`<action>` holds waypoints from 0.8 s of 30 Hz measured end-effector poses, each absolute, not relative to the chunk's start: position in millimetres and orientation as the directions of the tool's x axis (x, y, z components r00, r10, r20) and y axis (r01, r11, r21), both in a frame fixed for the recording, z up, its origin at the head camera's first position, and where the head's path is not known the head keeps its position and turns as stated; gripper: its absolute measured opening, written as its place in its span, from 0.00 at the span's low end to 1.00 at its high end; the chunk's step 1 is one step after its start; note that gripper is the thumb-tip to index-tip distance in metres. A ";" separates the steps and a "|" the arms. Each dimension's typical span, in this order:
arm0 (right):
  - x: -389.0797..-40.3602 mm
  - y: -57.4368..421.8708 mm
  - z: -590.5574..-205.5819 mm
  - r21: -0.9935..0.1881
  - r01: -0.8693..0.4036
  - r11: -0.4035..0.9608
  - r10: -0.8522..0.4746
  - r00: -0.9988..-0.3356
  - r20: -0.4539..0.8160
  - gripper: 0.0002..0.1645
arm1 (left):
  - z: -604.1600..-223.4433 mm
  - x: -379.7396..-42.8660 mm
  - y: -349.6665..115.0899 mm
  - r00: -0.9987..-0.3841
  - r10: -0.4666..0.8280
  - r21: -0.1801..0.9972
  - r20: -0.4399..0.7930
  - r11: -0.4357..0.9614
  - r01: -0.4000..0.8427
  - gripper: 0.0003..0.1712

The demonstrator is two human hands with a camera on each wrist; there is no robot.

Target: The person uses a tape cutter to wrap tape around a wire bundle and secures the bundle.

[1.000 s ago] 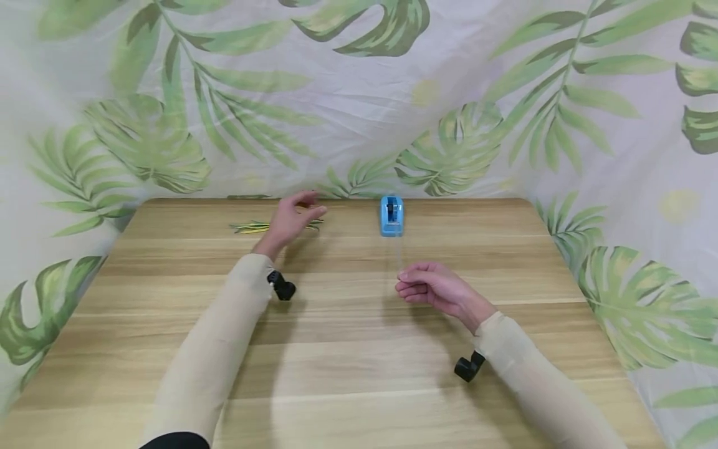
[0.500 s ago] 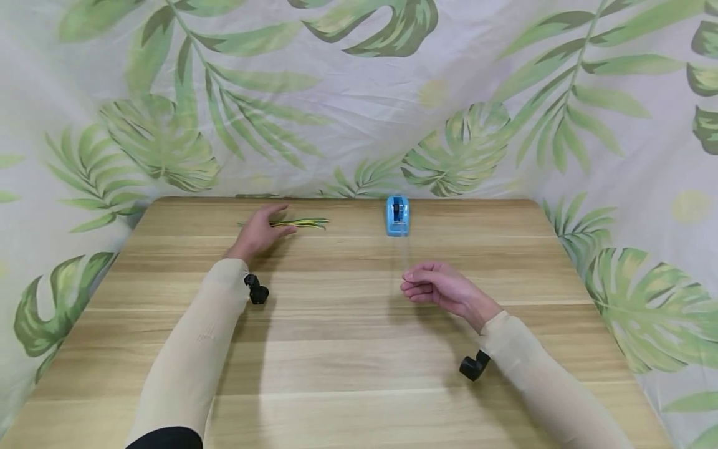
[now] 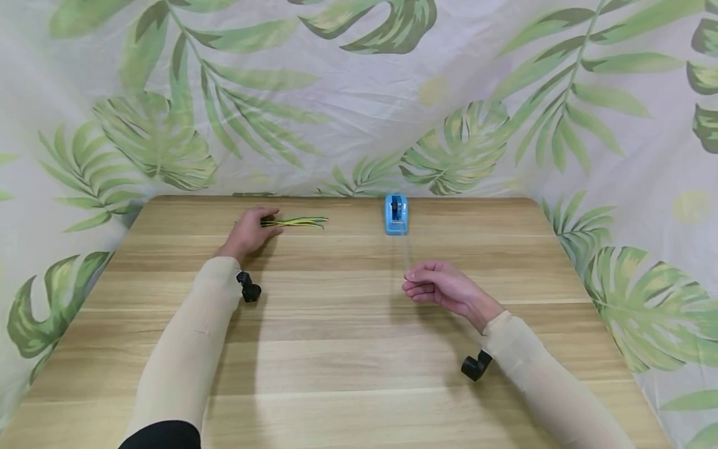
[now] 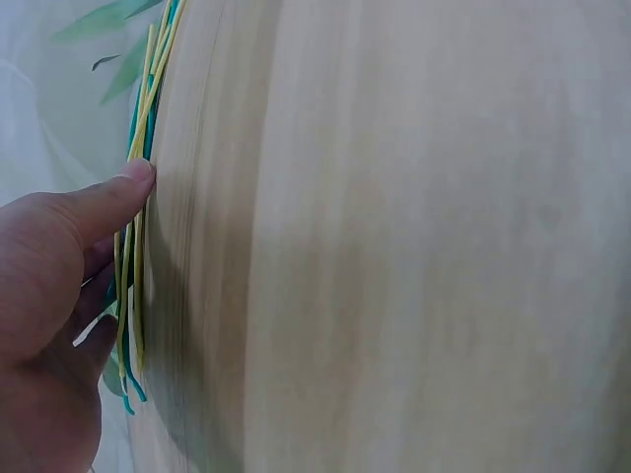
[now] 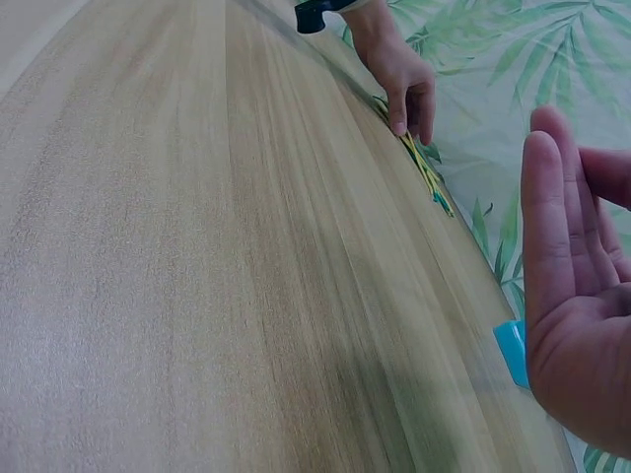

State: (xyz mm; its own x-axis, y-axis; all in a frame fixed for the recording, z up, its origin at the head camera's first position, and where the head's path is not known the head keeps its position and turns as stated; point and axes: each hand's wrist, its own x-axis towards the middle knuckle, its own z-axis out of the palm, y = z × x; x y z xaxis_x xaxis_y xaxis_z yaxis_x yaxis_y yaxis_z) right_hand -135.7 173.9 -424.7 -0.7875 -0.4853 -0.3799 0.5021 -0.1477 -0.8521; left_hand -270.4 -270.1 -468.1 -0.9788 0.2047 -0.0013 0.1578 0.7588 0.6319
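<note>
At the back left of the table, my left hand pinches a bundle of thin green and yellow wires. The left wrist view has the thumb on the near side of the wires and the fingers behind them. To the right stands a blue tape dispenser. A strip of clear tape stretches from it toward me, and my right hand pinches its free end between thumb and fingertips. In the right wrist view the hand hides most of the dispenser.
The wooden table runs back to a leaf-printed cloth hanging along its far and side edges. A small black camera is strapped at each wrist, the left one and the right one.
My left hand has moved left along the wires and lowered onto them, leaving more of their right ends showing. My right hand keeps the tape taut in the same place.
</note>
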 end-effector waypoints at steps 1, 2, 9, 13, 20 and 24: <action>-135.8 174.0 -425.0 -0.853 0.501 -0.146 -0.486 -0.788 -0.379 0.10 | -467.5 -270.8 -270.0 -0.979 0.205 0.632 -0.004 0.759 0.156 0.32; -135.9 174.2 -425.1 -0.854 0.500 -0.145 -0.487 -0.787 -0.378 0.09 | -467.2 -271.5 -269.9 -0.979 0.205 0.632 -0.005 0.759 0.156 0.31; -135.6 175.5 -425.3 -0.853 0.502 -0.143 -0.488 -0.785 -0.381 0.07 | -467.2 -278.5 -271.9 -0.970 0.245 0.615 0.003 0.764 0.195 0.19; -135.3 175.9 -425.5 -0.854 0.502 -0.134 -0.486 -0.785 -0.385 0.08 | -465.7 -281.3 -272.8 -0.962 0.272 0.579 0.012 0.783 0.229 0.13; -135.5 176.3 -426.2 -0.854 0.503 -0.129 -0.486 -0.783 -0.388 0.05 | -457.9 -283.2 -272.6 -0.949 0.315 0.522 -0.013 0.812 0.262 0.09; -135.1 176.8 -426.4 -0.856 0.501 -0.129 -0.487 -0.784 -0.386 0.06 | -451.3 -283.7 -269.1 -0.937 0.340 0.473 -0.076 0.840 0.266 0.09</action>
